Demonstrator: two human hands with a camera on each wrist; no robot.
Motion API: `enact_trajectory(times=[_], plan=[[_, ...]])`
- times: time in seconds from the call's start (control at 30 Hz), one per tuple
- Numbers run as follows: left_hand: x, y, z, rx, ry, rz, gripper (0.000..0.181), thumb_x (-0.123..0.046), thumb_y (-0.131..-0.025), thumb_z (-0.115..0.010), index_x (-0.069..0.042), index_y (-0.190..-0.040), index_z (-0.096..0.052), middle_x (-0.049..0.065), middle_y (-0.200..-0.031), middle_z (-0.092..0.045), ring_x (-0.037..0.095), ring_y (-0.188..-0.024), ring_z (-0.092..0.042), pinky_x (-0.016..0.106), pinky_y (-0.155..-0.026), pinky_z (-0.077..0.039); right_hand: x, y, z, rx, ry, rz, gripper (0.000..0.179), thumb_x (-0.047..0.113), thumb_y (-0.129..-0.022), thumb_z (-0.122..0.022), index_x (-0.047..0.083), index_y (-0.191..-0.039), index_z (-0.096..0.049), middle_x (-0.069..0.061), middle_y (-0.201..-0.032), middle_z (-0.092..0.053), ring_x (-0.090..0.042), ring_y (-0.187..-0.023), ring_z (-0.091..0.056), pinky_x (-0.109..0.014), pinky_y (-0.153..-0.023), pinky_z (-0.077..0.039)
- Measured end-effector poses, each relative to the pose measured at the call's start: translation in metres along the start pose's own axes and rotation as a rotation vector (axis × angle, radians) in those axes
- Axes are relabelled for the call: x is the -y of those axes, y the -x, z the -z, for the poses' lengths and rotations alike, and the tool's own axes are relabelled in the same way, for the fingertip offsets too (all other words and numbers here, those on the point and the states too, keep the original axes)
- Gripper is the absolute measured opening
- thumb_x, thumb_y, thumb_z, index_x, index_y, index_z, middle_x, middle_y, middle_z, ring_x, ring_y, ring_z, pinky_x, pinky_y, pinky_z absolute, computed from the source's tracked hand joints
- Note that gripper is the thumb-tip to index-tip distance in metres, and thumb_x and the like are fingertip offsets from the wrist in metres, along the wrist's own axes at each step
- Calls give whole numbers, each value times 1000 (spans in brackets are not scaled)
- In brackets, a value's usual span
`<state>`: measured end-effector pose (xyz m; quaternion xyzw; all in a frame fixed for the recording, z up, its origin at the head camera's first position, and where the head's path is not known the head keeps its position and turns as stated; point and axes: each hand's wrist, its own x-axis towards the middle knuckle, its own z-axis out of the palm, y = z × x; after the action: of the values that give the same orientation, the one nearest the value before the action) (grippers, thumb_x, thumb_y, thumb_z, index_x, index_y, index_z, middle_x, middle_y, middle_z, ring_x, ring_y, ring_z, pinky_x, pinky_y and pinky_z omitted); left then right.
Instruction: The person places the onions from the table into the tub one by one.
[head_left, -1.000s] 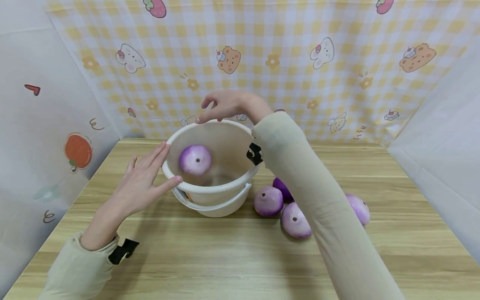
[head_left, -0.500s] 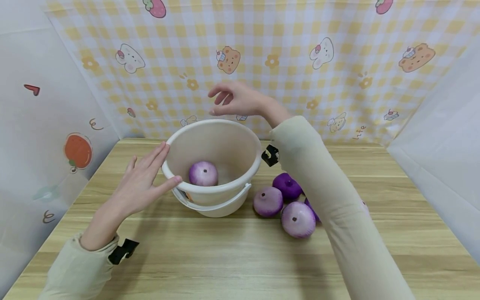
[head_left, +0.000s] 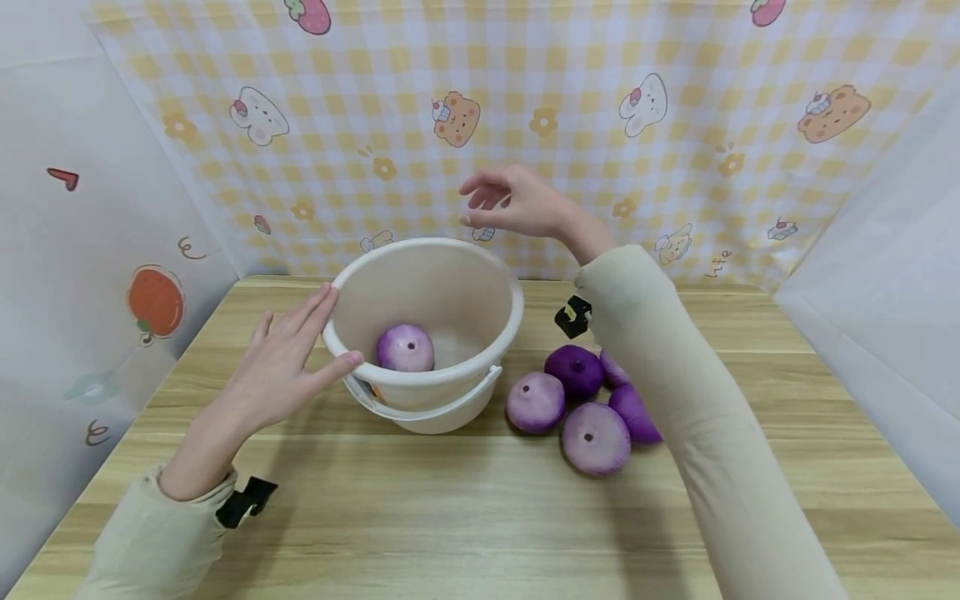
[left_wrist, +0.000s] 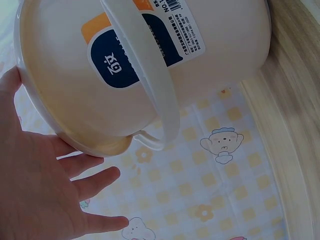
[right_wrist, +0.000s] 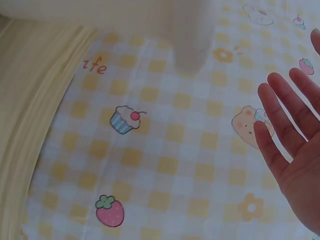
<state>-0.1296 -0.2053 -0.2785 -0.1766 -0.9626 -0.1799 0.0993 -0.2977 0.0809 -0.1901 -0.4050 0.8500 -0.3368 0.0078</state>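
Note:
A white bucket [head_left: 480, 325] with a folded-down handle stands on the table, and one purple onion [head_left: 406, 348] lies at its bottom. My left hand [head_left: 279, 367] rests on the bucket's left rim, fingers and thumb spread; the left wrist view shows it against the rim beside the bucket's label [left_wrist: 120, 60]. Above and behind the bucket's right side, my right hand [head_left: 521, 202] hovers in the air with loosely bent fingers and holds nothing. Right of the bucket several purple onions lie in a group, among them a pale onion [head_left: 596, 439] and a dark onion [head_left: 573, 372].
The wooden table [head_left: 420, 517] ends at the back against a yellow checked cloth [head_left: 720, 208]. White printed sheets [head_left: 97, 250] hang at the sides. My right sleeve [head_left: 697, 400] passes over the right side of the table and partly covers the onion group.
The onion inside the bucket has dropped and settled at the bottom near the front. My right hand has lifted off the bucket and moved right. The left hand has stayed put.

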Motion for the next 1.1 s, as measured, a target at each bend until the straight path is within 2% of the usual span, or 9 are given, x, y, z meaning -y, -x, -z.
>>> enact_trajectory(times=[0.4, 0.5, 0.77, 1.1], plan=[[0, 0, 0, 4, 11, 8, 78, -46, -85, -51, -6, -141, -16, 11, -144, -15, 37, -126, -20, 57, -98, 0, -30, 28, -1, -64, -33, -11, 34, 15, -79, -66, -1, -109, -58, -11, -93, -63, -17, -83, -58, -32, -78, -44], [0, 0, 0, 6, 11, 9, 78, -47, -85, -50, -5, -141, -16, 11, -144, -15, 37, -126, -20, 57, -98, 0, -36, 36, 0, -66, -13, -8, 35, 16, -80, -65, -1, -109, -58, -12, -94, -63, -18, -84, -58, -35, -79, -43], [0, 0, 0, 5, 4, 9, 78, -47, -85, -50, -5, -141, -16, 11, -144, -15, 36, -126, -20, 57, -98, 0, -50, 61, 0, -58, -1, -37, 36, 21, -80, -65, 3, -110, -58, -6, -93, -64, -14, -85, -57, -32, -80, -43], [0, 0, 0, 9, 8, 10, 78, -47, -85, -50, -5, -141, -15, 11, -144, -14, 37, -126, -20, 57, -98, 0, -59, 92, 2, -58, -6, 19, 33, 16, -79, -66, 3, -109, -59, -6, -96, -63, -16, -86, -57, -37, -80, -42]])
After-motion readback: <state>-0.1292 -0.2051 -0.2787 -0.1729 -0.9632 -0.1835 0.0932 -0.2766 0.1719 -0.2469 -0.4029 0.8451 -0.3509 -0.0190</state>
